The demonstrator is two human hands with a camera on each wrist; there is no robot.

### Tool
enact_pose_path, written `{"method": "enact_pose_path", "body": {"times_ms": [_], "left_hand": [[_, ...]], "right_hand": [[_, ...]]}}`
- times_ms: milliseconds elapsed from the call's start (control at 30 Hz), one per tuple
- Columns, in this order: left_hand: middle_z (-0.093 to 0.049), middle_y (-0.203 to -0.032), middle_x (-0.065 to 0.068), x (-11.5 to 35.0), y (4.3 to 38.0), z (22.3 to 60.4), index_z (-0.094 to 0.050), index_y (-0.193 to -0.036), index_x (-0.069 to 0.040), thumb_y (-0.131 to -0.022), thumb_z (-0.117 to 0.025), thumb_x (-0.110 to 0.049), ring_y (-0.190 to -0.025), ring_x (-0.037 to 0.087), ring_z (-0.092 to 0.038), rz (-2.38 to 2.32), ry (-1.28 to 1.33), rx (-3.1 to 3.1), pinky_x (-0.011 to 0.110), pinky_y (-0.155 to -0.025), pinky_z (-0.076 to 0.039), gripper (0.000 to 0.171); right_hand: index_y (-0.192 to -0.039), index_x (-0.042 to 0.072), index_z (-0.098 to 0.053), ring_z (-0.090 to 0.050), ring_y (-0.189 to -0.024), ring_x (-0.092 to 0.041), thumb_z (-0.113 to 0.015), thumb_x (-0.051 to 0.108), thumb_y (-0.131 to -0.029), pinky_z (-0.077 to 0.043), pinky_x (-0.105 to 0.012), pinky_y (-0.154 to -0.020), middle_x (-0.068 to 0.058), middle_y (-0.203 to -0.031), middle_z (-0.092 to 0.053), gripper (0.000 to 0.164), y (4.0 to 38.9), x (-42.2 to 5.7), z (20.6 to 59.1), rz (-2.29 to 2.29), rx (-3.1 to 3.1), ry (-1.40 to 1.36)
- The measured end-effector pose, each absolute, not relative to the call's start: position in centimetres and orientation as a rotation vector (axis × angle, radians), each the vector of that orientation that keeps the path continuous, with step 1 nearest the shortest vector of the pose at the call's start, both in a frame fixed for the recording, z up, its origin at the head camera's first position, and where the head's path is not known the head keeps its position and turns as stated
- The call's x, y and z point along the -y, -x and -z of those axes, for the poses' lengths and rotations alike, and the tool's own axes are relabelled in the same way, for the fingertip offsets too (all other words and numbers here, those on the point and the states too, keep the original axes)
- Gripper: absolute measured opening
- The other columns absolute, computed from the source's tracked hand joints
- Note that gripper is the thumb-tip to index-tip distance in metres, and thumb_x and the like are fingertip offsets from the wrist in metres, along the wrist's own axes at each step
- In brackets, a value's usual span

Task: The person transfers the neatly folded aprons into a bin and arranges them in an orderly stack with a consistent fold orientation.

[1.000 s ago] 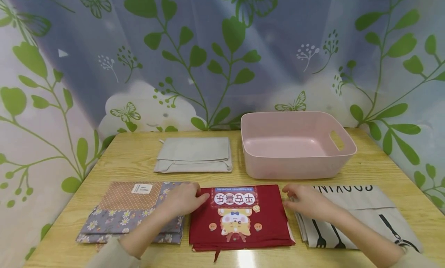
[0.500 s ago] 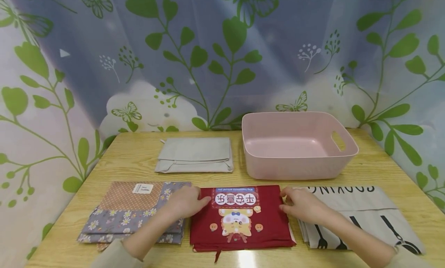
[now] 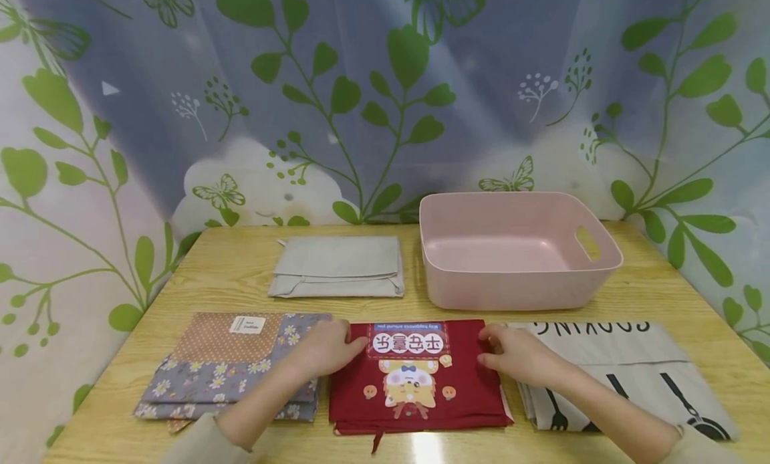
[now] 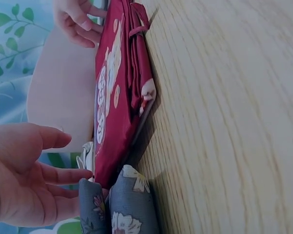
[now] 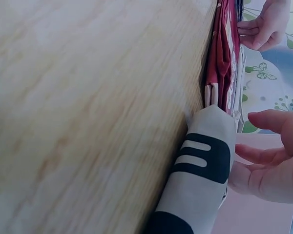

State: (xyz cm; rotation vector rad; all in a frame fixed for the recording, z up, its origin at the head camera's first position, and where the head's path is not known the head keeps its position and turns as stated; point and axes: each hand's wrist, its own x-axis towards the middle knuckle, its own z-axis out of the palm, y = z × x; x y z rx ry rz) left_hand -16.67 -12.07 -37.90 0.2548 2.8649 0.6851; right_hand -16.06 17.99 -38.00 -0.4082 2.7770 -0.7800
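A folded red apron (image 3: pixel 415 390) with a cartoon print and a short tie lies flat at the front middle. At its far left corner is my left hand (image 3: pixel 325 349), fingers nearly straight and thumb apart in the left wrist view (image 4: pixel 27 183). My right hand (image 3: pixel 520 354) hovers by the apron's far right corner, thumb and fingers loosely bent with a gap between them. To the left lies a folded grey floral cloth (image 3: pixel 228 384), partly under my left forearm. A folded beige cloth with cutlery prints (image 3: pixel 637 384) lies on the right, partly hidden by my right arm.
Behind the row, a folded light grey cloth (image 3: pixel 337 263) lies on the wooden table (image 3: pixel 216 270). A pink plastic basket (image 3: pixel 511 287) with a handle slot stands at the back right. A leaf-patterned curtain (image 3: pixel 337 116) hangs directly behind the table.
My right hand has shifted slightly left, from the gap beside the red apron to over its far right corner. My left hand has barely moved. The cloths stay in place.
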Motion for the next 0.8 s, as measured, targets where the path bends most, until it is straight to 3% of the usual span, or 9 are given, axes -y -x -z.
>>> {"method": "enact_pose_path", "body": {"times_ms": [200, 300, 433, 600, 800], "left_hand": [[-0.041, -0.052, -0.001, 12.01, 16.4, 37.66, -0.047, -0.063, -0.01, -0.087, -0.062, -0.029, -0.047, 0.011, -0.037, -0.682, -0.296, -2.871, 0.023, -0.043, -0.029, 0.035], [-0.044, -0.055, 0.0, 11.99, 16.22, 37.56, -0.054, -0.069, -0.007, -0.087, -0.063, -0.029, -0.049, 0.012, -0.04, -0.69, -0.305, -2.852, 0.024, -0.044, -0.032, 0.03], [-0.051, -0.065, 0.003, 11.96, 16.21, 37.43, -0.062, -0.09, 0.0, -0.087, -0.063, -0.03, -0.056, 0.014, -0.046, -0.746, -0.276, -2.801, 0.027, -0.049, -0.038, 0.031], [-0.059, -0.085, 0.009, 11.98, 16.54, 37.6, -0.059, -0.109, 0.004, -0.088, -0.061, -0.032, -0.068, 0.017, -0.05, -0.79, -0.253, -2.78, 0.032, -0.06, -0.045, 0.042], [-0.059, -0.11, 0.018, 12.07, 16.61, 37.9, -0.055, -0.117, 0.005, -0.089, -0.06, -0.033, -0.091, 0.025, -0.056, -0.807, -0.23, -2.78, 0.043, -0.08, -0.048, 0.047]], "right_hand": [[-0.116, -0.005, -0.054, -0.059, -0.082, -0.021, -0.068, 0.01, -0.083, -0.055, -0.032, -0.055, -0.016, -0.103, -0.06, 0.039, 15.94, -18.03, 38.16, 1.08, -2.575, 0.191], [-0.119, -0.007, -0.052, -0.06, -0.087, -0.024, -0.066, 0.01, -0.085, -0.056, -0.035, -0.058, -0.021, -0.109, -0.057, 0.04, 15.93, -18.2, 38.2, 1.154, -2.512, 0.16], [-0.122, -0.008, -0.048, -0.058, -0.096, -0.031, -0.063, 0.01, -0.087, -0.056, -0.039, -0.063, -0.027, -0.116, -0.051, 0.043, 15.93, -18.44, 38.1, 1.238, -2.435, 0.135], [-0.128, -0.009, -0.041, -0.057, -0.1, -0.035, -0.06, 0.01, -0.089, -0.056, -0.043, -0.066, -0.028, -0.12, -0.048, 0.047, 15.88, -18.5, 37.87, 1.325, -2.36, 0.083], [-0.131, -0.011, -0.036, -0.057, -0.098, -0.033, -0.058, 0.009, -0.09, -0.056, -0.043, -0.067, -0.032, -0.124, -0.044, 0.05, 15.96, -18.74, 38.16, 1.417, -2.289, 0.06]]}}
